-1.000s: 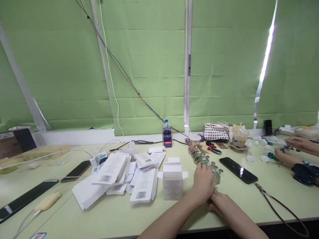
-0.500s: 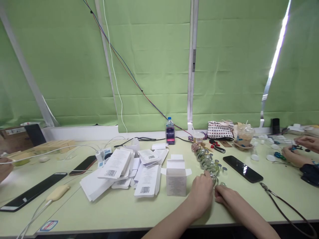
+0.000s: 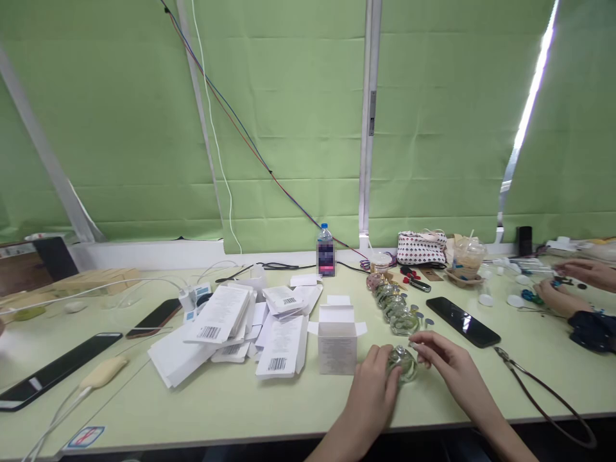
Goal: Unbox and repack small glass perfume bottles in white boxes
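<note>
My left hand [image 3: 373, 378] is wrapped round a small round glass bottle [image 3: 405, 362] just above the pale green table [image 3: 269, 404]. My right hand [image 3: 445, 362] touches the bottle's top with pinched fingertips. A row of several similar glass bottles [image 3: 392, 307] runs away from it toward the window. An open white carton [image 3: 337, 337] stands upright just left of my left hand.
A heap of flat white cartons with barcodes [image 3: 231, 333] lies to the left, with phones [image 3: 154, 317] and cables beyond. A black phone [image 3: 462, 312] and a looped cord [image 3: 543, 391] lie at the right. Another person's hands [image 3: 568, 285] work at the far right. A water bottle [image 3: 325, 251] stands by the window.
Both hands have drawn back toward me from the near end of the bottle row, with one bottle now held between them. The view has shifted slightly.
</note>
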A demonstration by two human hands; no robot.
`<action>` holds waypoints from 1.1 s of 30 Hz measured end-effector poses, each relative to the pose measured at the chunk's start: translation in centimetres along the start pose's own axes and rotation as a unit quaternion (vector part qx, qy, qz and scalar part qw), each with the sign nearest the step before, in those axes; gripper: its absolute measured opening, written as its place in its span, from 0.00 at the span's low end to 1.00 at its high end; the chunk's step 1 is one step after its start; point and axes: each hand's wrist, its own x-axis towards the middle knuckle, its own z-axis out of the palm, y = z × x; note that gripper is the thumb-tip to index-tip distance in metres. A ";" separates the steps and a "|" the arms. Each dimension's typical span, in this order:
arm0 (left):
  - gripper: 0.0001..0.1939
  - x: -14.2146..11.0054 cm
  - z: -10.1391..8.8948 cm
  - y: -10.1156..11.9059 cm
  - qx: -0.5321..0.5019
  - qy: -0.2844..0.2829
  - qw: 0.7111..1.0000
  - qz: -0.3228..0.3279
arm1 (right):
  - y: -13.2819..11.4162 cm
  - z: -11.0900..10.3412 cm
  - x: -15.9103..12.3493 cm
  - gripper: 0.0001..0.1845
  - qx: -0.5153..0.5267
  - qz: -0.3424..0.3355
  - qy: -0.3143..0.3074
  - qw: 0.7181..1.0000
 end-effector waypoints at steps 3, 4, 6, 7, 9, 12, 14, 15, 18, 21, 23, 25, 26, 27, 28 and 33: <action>0.20 -0.3 0.0 -0.3 -0.030 -0.005 0.999 0.023 | 0.0 0.9 0.1 0.15 0.044 0.021 0.006 0.999; 0.21 -0.3 0.0 -0.4 -0.038 -0.007 0.999 0.030 | -0.1 1.2 0.2 0.15 0.052 0.025 0.006 0.998; 0.23 -0.4 -0.1 -0.4 -0.049 -0.009 0.998 0.039 | -0.1 1.7 0.4 0.16 0.063 0.027 0.006 0.998; 0.23 -0.4 -0.1 -0.4 -0.053 -0.011 0.998 0.042 | -0.2 1.9 0.4 0.16 0.067 0.027 0.008 0.997; 0.23 -0.3 -0.2 -0.4 -0.058 -0.013 0.997 0.043 | -0.2 2.2 0.5 0.16 0.078 0.028 0.013 0.996; 0.23 -0.3 -0.3 -0.3 -0.055 -0.014 0.997 0.044 | -0.1 2.2 0.4 0.15 0.086 0.027 0.014 0.996; 0.24 -0.2 -0.2 -0.3 -0.053 -0.013 0.998 0.044 | -0.1 2.1 0.4 0.15 0.080 0.020 0.012 0.997; 0.24 -0.2 -0.2 -0.3 -0.053 -0.013 0.998 0.043 | 0.0 2.1 0.4 0.15 0.075 0.016 0.011 0.997; 0.24 -0.3 -0.2 -0.3 -0.054 -0.014 0.998 0.041 | -0.1 2.0 0.3 0.15 0.064 -0.003 0.011 0.998; 0.23 -0.3 -0.2 -0.3 -0.053 -0.014 0.998 0.038 | -0.3 2.0 0.1 0.15 0.047 -0.039 0.015 0.998; 0.23 -0.3 -0.3 -0.2 -0.054 -0.015 0.998 0.038 | -0.3 2.0 0.0 0.15 0.027 -0.069 0.021 0.997; 0.24 -0.3 -0.4 -0.2 -0.055 -0.016 0.998 0.039 | -0.3 2.0 -0.2 0.15 0.005 -0.086 0.025 0.996; 0.24 -0.3 -0.5 -0.1 -0.056 -0.018 0.997 0.040 | -0.2 2.0 -0.2 0.14 -0.004 -0.087 0.024 0.996; 0.24 -0.3 -0.5 -0.1 -0.057 -0.017 0.997 0.040 | -0.1 2.0 -0.2 0.14 -0.010 -0.087 0.022 0.996; 0.24 -0.4 -0.5 -0.1 -0.056 -0.017 0.997 0.040 | 0.0 2.0 -0.2 0.14 -0.014 -0.087 0.019 0.996; 0.24 -0.4 -0.4 -0.1 -0.056 -0.015 0.997 0.042 | 0.2 1.9 -0.2 0.13 -0.023 -0.092 0.009 0.995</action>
